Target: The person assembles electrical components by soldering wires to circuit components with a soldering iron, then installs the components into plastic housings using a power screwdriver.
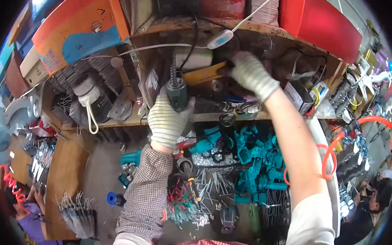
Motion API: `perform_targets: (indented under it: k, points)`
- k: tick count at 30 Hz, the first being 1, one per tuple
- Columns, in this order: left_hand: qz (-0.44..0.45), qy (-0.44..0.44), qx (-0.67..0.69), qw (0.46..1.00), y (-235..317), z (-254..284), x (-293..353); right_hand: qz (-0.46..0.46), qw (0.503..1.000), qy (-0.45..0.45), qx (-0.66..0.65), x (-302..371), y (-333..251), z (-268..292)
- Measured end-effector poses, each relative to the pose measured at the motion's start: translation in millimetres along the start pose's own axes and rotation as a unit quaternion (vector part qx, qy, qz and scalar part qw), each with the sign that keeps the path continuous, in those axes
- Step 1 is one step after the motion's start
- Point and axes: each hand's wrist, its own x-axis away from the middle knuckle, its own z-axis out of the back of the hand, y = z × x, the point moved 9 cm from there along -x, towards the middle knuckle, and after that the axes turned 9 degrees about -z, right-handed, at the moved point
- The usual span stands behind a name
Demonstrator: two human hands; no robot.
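My left hand (166, 123), in a striped white work glove, is wrapped round a dark grey cylindrical part (177, 95) just in front of the shelf. A dark ribbed strip (173, 72) rises from or stands behind the part's top. Inside the shelf opening, my gloved right hand (254, 76) is smeared by motion, its fingers turned toward the back. Beside its fingertips lies a long flat yellow-orange piece (205, 74); whether they touch it I cannot make out. A white cord with an inline switch (220, 39) hangs above that hand.
Teal plastic housings (253, 165), loose metal rods (215, 181) and a yellow-tipped tool (192, 184) cover the bench below. A lidded jar with a white loop (89, 92) stands on the shelf's left. An orange coiled hose (334, 152) hangs right. Other people sit at both sides.
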Motion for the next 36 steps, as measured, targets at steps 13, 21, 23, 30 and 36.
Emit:
perform_targets:
  k: [13,21,23,30,36]
  points:
    - [-0.01,0.023,0.005,1.0,-1,2,10,0.084,0.994,0.059,0.04,11,-3,-55]
    - [-0.126,0.103,0.027,0.986,56,50,43,-0.025,0.938,-0.018,-0.345,286,-59,-86]
    - [-0.069,0.141,0.106,0.982,54,86,82,-0.102,0.906,-0.123,-0.391,358,-65,-155]
    - [-0.249,-0.163,0.257,0.919,176,86,151,-0.255,0.825,-0.251,-0.438,618,8,-412]
    - [-0.208,-0.253,0.193,0.925,170,131,213,-0.267,0.783,-0.398,-0.396,625,-67,-397]
